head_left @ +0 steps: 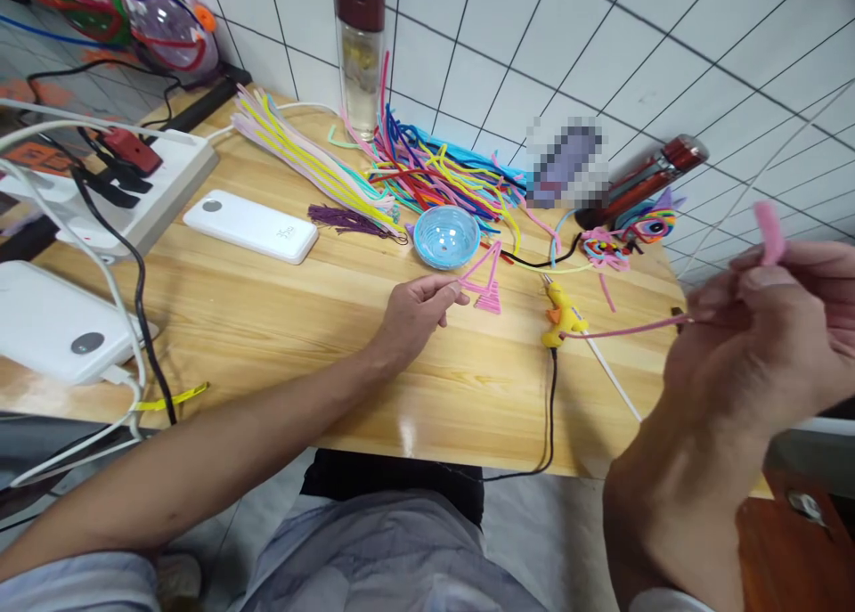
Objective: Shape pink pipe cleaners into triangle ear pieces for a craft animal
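Observation:
My left hand (pixel 422 313) pinches one corner of a pink pipe-cleaner triangle (pixel 492 263) above the table. A small pink striped piece (pixel 488 298) hangs at the triangle's lower side; whether the two are joined is unclear. Raised at the right, my right hand (pixel 768 327) is closed on a pink pipe cleaner (pixel 634 329). One length of it runs left toward a yellow glue gun (pixel 565 314), and a short pink end (pixel 769 231) sticks up past the thumb. The glue gun lies on the table between my hands. Just beyond my left hand stands a blue bowl (pixel 446 238).
A pile of coloured pipe cleaners (pixel 441 171) lies along the tiled wall, near a clear bottle (pixel 361 69) and a red flask (pixel 647 180). At the left are white power banks (pixel 250 226) and a power strip (pixel 166 184). The gun's black cord (pixel 551 416) drops over the front edge.

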`<state>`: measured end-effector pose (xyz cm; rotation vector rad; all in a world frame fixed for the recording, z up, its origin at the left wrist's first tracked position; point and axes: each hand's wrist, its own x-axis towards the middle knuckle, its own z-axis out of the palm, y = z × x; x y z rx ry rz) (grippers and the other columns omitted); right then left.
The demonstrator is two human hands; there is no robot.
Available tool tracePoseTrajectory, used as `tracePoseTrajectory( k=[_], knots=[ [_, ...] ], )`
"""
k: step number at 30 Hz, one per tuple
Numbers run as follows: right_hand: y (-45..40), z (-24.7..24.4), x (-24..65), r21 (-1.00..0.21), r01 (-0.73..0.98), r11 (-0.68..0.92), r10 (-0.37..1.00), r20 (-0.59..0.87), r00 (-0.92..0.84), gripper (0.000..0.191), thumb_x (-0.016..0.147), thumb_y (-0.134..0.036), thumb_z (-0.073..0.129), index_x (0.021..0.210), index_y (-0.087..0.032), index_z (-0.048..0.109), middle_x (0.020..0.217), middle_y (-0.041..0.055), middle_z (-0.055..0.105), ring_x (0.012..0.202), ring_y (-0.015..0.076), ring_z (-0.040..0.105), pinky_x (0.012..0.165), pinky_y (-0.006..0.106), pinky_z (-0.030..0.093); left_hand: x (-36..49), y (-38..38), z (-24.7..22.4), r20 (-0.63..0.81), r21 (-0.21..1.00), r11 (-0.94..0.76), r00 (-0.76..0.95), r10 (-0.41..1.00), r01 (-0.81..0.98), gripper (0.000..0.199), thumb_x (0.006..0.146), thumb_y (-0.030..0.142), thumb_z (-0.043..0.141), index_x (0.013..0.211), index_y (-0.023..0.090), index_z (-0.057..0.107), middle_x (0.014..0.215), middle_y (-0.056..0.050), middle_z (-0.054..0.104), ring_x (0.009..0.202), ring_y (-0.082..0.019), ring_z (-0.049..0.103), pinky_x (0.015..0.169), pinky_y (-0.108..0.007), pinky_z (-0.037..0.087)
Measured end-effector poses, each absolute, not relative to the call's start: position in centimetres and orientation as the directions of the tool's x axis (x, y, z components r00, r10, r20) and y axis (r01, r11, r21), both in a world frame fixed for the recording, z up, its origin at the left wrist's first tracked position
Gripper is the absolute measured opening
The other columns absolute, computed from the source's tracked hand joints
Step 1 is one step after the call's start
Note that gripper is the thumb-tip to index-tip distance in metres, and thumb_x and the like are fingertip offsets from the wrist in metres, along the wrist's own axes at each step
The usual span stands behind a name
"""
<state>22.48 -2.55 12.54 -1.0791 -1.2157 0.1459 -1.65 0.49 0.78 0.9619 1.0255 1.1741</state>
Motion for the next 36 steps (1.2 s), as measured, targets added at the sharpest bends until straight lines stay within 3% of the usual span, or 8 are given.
tracePoseTrajectory(
  k=[2,4,7,13,36],
  knots=[
    [-3.0,11.7,21.3,-0.62,0.594,0.513,0.546,0.77,0.331,0.02,0.093,-0.018,0.078,0.096,-0.036,0.085,0.087,0.0023,0.066,0.073,0.0218,0.058,0.068,0.039,0.046,-1.7,0.5,0.7,-0.128,0.957,0.149,0.099,0.987,-0.248,0.032,0.078,0.048,0.077,0.087,0.018,0.082,0.09,-0.007,0.084,0.055,-0.009,0.05,0.053,-0.026,0.042],
    [-3.1,9.9,20.0,-0.595,0.657,0.463,0.654,0.73,0.2,0.007,0.098,-0.028,0.079,0.096,-0.032,0.083,0.093,0.0043,0.071,0.089,0.0242,0.066,0.074,0.039,0.048,-1.6,0.4,0.6,-0.139,0.955,0.162,0.108,0.984,-0.248,0.032,0.079,0.048,0.077,0.088,0.018,0.083,0.091,-0.007,0.085,0.055,-0.009,0.051,0.053,-0.026,0.042],
    [-2.7,6.8,18.5,-0.571,0.668,0.477,0.76,0.65,0.013,0.007,0.098,-0.029,0.08,0.092,-0.027,0.079,0.086,0.0024,0.072,0.078,0.02,0.065,0.063,0.034,0.047,-1.6,0.4,0.3,-0.154,0.947,0.18,0.116,0.981,-0.266,0.032,0.08,0.049,0.078,0.089,0.018,0.084,0.092,-0.006,0.085,0.055,-0.009,0.051,0.053,-0.025,0.042],
    [-1.4,3.1,17.7,-0.568,0.654,0.5,0.809,0.576,-0.119,0.008,0.102,-0.025,0.072,0.094,-0.025,0.072,0.088,0.0012,0.069,0.08,0.0181,0.065,0.069,0.033,0.052,-1.4,0.2,0.0,-0.193,0.929,0.229,0.146,0.97,-0.29,0.031,0.081,0.048,0.079,0.092,0.019,0.085,0.091,-0.005,0.084,0.055,-0.008,0.051,0.052,-0.024,0.042],
    [-1.3,1.2,17.6,-0.634,0.642,0.431,0.852,0.52,-0.059,0.011,0.103,-0.032,0.072,0.094,-0.025,0.072,0.086,0.0013,0.066,0.077,0.0188,0.062,0.068,0.034,0.051,-1.4,-0.3,0.5,-0.205,0.931,0.251,0.189,0.96,-0.266,0.03,0.084,0.046,0.075,0.093,0.02,0.086,0.097,-0.007,0.086,0.057,-0.009,0.052,0.055,-0.026,0.045]
  ],
)
